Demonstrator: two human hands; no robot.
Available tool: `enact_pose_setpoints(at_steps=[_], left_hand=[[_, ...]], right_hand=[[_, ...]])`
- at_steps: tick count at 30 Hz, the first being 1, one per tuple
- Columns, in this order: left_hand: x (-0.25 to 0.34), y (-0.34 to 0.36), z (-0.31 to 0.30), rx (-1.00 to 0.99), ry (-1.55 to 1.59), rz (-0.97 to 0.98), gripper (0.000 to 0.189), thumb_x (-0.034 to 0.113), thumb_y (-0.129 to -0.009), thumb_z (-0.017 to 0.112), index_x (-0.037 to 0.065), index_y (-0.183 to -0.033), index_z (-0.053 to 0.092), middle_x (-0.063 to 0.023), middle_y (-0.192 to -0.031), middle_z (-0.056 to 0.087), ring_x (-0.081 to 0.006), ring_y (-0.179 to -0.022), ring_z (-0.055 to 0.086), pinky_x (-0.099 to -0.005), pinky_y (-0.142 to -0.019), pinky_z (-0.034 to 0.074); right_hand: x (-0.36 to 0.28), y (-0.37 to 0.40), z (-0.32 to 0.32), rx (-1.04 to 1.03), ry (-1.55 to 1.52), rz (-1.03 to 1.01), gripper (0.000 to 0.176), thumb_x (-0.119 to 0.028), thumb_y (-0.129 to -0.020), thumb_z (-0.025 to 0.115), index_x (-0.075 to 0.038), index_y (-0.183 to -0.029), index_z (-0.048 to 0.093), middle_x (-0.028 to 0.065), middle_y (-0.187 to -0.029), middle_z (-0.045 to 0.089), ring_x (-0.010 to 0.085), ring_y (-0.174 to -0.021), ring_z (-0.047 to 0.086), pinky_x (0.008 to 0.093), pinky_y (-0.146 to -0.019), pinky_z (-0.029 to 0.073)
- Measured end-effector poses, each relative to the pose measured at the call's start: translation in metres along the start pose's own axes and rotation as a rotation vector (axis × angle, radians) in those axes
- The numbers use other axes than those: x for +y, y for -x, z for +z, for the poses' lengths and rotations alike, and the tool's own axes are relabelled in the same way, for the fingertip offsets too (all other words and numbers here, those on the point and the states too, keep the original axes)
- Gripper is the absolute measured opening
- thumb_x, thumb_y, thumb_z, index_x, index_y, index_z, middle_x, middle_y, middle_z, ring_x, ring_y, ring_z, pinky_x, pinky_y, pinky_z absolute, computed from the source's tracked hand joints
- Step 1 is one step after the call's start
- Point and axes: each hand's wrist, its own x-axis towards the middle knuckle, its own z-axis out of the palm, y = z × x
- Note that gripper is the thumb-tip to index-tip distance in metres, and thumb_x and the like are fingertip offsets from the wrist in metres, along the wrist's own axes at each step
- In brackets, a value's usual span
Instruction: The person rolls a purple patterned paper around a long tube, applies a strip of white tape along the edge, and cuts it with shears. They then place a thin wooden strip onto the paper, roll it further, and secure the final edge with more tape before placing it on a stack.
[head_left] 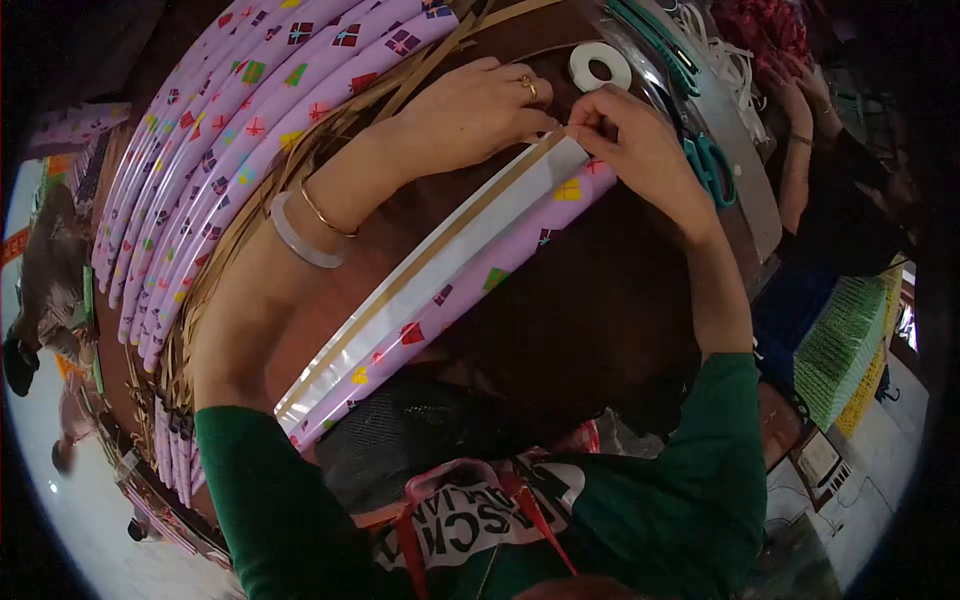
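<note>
A roll of purple gift wrapping paper (455, 295) lies slantwise in front of me, printed with coloured gift boxes. Its white loose edge faces up, and a tan strip of tape (430, 253) runs along it. My left hand (475, 108), wearing a ring and bangles, reaches across to the far end of the roll, its fingers bent against the paper there. My right hand (640, 145) pinches at the same end, by the tip of the tape strip. The fingertips of both hands nearly meet, and what is between them is partly hidden.
Several finished-looking purple rolls (215, 165) are stacked at the left, beside loose tan strips (405, 85). A white tape roll (600, 67), teal-handled scissors (710, 170) and a teal cutter (660, 45) lie beyond my right hand. Another person's hands (795, 100) work at right near red material.
</note>
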Motion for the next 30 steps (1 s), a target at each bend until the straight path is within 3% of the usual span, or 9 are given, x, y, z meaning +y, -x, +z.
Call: enact_pose_setpoints(at_steps=[5,11,14,16,19,24,26,28,30], left_hand=[[0.002,0.000,-0.003,-0.065,-0.144,0.058,0.020,0.021,-0.080,0.056,0.013,-0.095,0.066,0.0012,-0.097,0.056,-0.0142,-0.096,0.051,-0.0286,-0.077,0.040],[0.002,0.002,-0.002,-0.078,-0.188,0.086,0.020,0.021,-0.079,0.056,0.013,-0.096,0.065,0.0006,-0.097,0.056,-0.0148,-0.097,0.051,-0.0290,-0.079,0.040],[0.002,0.004,0.001,-0.011,-0.013,-0.014,0.021,0.020,-0.078,0.059,0.012,-0.097,0.063,-0.0012,-0.098,0.056,-0.0176,-0.099,0.052,-0.0305,-0.081,0.041],[0.002,0.004,0.002,-0.023,0.136,-0.174,0.030,0.013,-0.074,0.065,0.009,-0.104,0.059,-0.0051,-0.103,0.055,-0.0253,-0.102,0.051,-0.0369,-0.087,0.040],[0.003,0.002,0.002,0.024,0.166,-0.264,0.027,0.012,-0.076,0.065,0.010,-0.102,0.059,-0.0068,-0.104,0.055,-0.0279,-0.101,0.052,-0.0384,-0.087,0.041],[0.019,0.015,-0.024,0.038,0.130,-0.236,0.027,0.007,-0.076,0.063,0.008,-0.103,0.059,-0.0086,-0.106,0.056,-0.0280,-0.101,0.053,-0.0377,-0.087,0.043],[0.034,0.040,-0.048,0.201,0.125,-0.291,0.029,0.002,-0.076,0.062,0.008,-0.104,0.060,-0.0084,-0.108,0.056,-0.0278,-0.103,0.053,-0.0366,-0.087,0.044],[0.068,0.080,-0.084,0.232,0.099,-0.474,0.027,-0.001,-0.077,0.060,0.006,-0.102,0.061,-0.0091,-0.103,0.059,-0.0272,-0.097,0.056,-0.0348,-0.082,0.046],[0.113,0.126,-0.114,0.237,-0.027,-0.729,0.024,-0.001,-0.077,0.060,0.006,-0.099,0.062,-0.0090,-0.098,0.061,-0.0270,-0.091,0.058,-0.0350,-0.078,0.048]], right_hand=[[-0.001,-0.001,-0.004,-0.057,-0.052,-0.066,0.013,-0.015,-0.081,0.062,-0.007,-0.089,0.056,0.0061,-0.086,0.057,0.0220,-0.079,0.059,0.0342,-0.070,0.046],[-0.002,-0.001,-0.003,-0.046,-0.041,-0.007,0.014,-0.015,-0.081,0.062,-0.007,-0.090,0.056,0.0068,-0.085,0.057,0.0217,-0.078,0.059,0.0338,-0.069,0.046],[-0.005,-0.002,-0.002,-0.036,-0.009,0.048,0.015,-0.015,-0.078,0.063,-0.007,-0.089,0.058,0.0071,-0.079,0.058,0.0215,-0.073,0.059,0.0333,-0.066,0.046],[-0.003,-0.006,-0.004,-0.063,-0.037,0.082,0.015,-0.015,-0.077,0.064,-0.006,-0.088,0.058,0.0070,-0.075,0.059,0.0214,-0.070,0.059,0.0333,-0.064,0.046],[-0.002,-0.011,-0.003,-0.091,-0.069,0.127,0.014,-0.014,-0.076,0.064,-0.005,-0.086,0.059,0.0065,-0.069,0.059,0.0209,-0.065,0.059,0.0331,-0.061,0.046],[0.001,-0.009,0.000,-0.033,-0.123,0.056,0.016,-0.010,-0.077,0.065,-0.004,-0.090,0.057,0.0074,-0.072,0.059,0.0191,-0.065,0.058,0.0301,-0.059,0.046],[-0.003,-0.004,-0.004,-0.019,-0.113,0.053,0.013,-0.008,-0.080,0.063,-0.004,-0.090,0.057,0.0057,-0.074,0.057,0.0159,-0.068,0.056,0.0285,-0.060,0.045],[-0.010,0.005,-0.011,0.047,-0.136,0.054,0.012,-0.009,-0.082,0.062,-0.004,-0.092,0.057,0.0051,-0.079,0.056,0.0146,-0.070,0.054,0.0273,-0.062,0.045],[-0.026,0.019,-0.017,0.060,-0.146,-0.117,0.012,-0.009,-0.082,0.062,-0.003,-0.091,0.057,0.0049,-0.088,0.055,0.0140,-0.074,0.054,0.0265,-0.065,0.045]])
